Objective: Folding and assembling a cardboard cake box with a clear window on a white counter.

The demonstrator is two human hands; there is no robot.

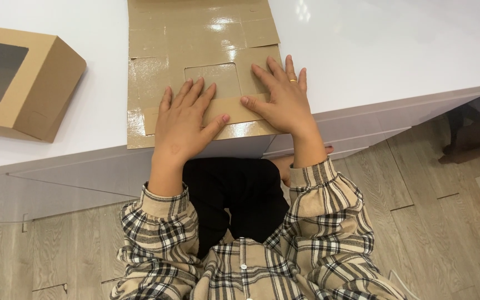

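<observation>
At the far left of the white table (362, 44) sits a made-up box (20, 83) of brown card, its dark window on top; what is inside cannot be told. It lies well apart from the hands, and nothing stands between them and the work.

In the middle lies the flat sheet (195, 39), glossy brown card, unfolded, running from the table's near edge to the far edge of the view. A square cutout (215, 78) shows in it just beyond the fingertips. The near flap (234, 108) is folded over onto the sheet as a matt strip running left to right.

The left hand (184, 125) lies palm down on the left part of that flap, fingers spread a little and flat, tips reaching the near edge of the cutout, thumb pointing right along the strip. It grips nothing, only presses.

The right hand (284, 100), with a ring on one finger, lies flat to the right of the cutout, fingers splayed onto the sheet, thumb on the flap close to the left thumb. It too only presses.

Nearer, checked sleeves (323, 189) and dark trousers show above a wooden floor (434, 194).
</observation>
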